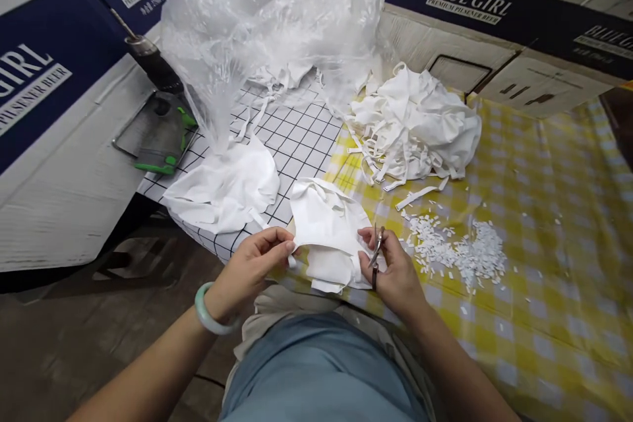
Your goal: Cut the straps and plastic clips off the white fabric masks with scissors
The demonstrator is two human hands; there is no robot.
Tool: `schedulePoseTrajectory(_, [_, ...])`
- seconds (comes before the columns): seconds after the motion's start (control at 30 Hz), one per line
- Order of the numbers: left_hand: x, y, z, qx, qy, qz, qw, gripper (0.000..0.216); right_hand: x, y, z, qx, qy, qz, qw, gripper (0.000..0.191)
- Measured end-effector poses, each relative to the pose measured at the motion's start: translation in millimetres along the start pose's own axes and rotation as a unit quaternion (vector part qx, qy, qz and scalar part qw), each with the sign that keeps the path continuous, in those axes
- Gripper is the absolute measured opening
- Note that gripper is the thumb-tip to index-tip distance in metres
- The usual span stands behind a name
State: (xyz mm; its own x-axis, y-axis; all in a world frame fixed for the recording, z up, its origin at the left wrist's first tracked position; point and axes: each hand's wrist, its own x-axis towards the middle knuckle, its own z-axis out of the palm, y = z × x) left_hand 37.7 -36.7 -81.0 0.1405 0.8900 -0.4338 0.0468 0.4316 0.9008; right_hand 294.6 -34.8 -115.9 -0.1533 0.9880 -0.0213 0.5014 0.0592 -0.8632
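A white fabric garment (326, 217) lies at the table's near edge, with a lower flap spread towards my body. My left hand (262, 254) is closed on its left edge in a pinch between thumb and fingers. At the opposite edge, my right hand (393, 270) is closed with small metal scissors (376, 247) in it, their blades pointing up and away. The right fingertips also touch the garment's edge. To the left lies another crumpled white garment (232, 188). A heap of white garments (415, 125) with thin straps and buckles sits farther right.
Small white clippings (465, 250) are scattered right of my right hand. A cordless drill (158, 112) lies at the left by a beer carton (54, 66). A large clear plastic bag (277, 6) stands at the back, and another carton (494, 26) at the back right.
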Motion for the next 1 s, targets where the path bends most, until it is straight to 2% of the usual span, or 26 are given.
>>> schedulePoseTrajectory(0.13, [0, 4, 5, -0.017, -0.005, 0.034, 0.999, 0.023, -5, -1, 4, -0.071, -0.031, -0.087, 0.993, 0.025])
schedulePoseTrajectory(0.2, [4, 16, 13, -0.010, -0.011, 0.075, 0.997, 0.021, 0, -6, 3, -0.052, -0.021, -0.088, 0.995, 0.025])
schedulePoseTrajectory(0.27, [16, 41, 24, -0.008, -0.028, 0.129, 0.991, 0.019, 18, -18, -7, 0.017, 0.020, -0.067, 0.997, 0.022])
schedulePoseTrajectory(0.37, [48, 103, 46, -0.023, -0.063, 0.247, 0.967, 0.017, 73, -52, -51, 0.114, 0.121, -0.096, 0.981, 0.020])
schedulePoseTrajectory(0.5, [113, 208, 87, -0.041, -0.115, 0.391, 0.912, 0.014, 168, -111, -139, 0.061, 0.275, -0.188, 0.941, 0.027])
schedulePoseTrajectory(0.57, [145, 242, 110, -0.002, -0.070, 0.426, 0.902, 0.010, 210, -126, -176, 0.030, 0.338, -0.190, 0.921, 0.028])
schedulePoseTrajectory(0.6, [158, 248, 120, 0.047, -0.035, 0.432, 0.900, 0.010, 227, -128, -190, 0.025, 0.349, -0.180, 0.919, 0.028])
schedulePoseTrajectory(0.63, [168, 245, 127, 0.080, -0.011, 0.429, 0.900, 0.009, 239, -125, -198, 0.016, 0.359, -0.160, 0.920, 0.028])
schedulePoseTrajectory(0.7, [172, 214, 132, 0.140, 0.023, 0.417, 0.898, 0.008, 250, -108, -202, -0.015, 0.369, -0.103, 0.923, 0.030])
schedulePoseTrajectory(0.77, [156, 158, 121, 0.195, 0.042, 0.412, 0.889, 0.017, 243, -82, -189, -0.029, 0.385, -0.087, 0.918, 0.033])
schedulePoseTrajectory(0.83, [125, 97, 96, 0.249, 0.065, 0.406, 0.877, 0.024, 222, -55, -161, -0.096, 0.412, -0.127, 0.897, 0.033])
schedulePoseTrajectory(0.87, [108, 70, 77, 0.273, 0.097, 0.397, 0.871, 0.025, 209, -44, -143, -0.097, 0.378, -0.130, 0.911, 0.030])
schedulePoseTrajectory(0.9, [92, 48, 56, 0.293, 0.144, 0.382, 0.864, 0.026, 195, -36, -121, -0.078, 0.313, -0.129, 0.938, 0.028])
schedulePoseTrajectory(0.97, [66, 16, 7, 0.328, 0.250, 0.345, 0.843, 0.025, 170, -29, -70, -0.029, 0.143, -0.121, 0.982, 0.028])
schedulePoseTrajectory(1.0, [57, 7, -18, 0.344, 0.296, 0.327, 0.829, 0.025, 160, -31, -41, -0.006, 0.072, -0.115, 0.991, 0.026])
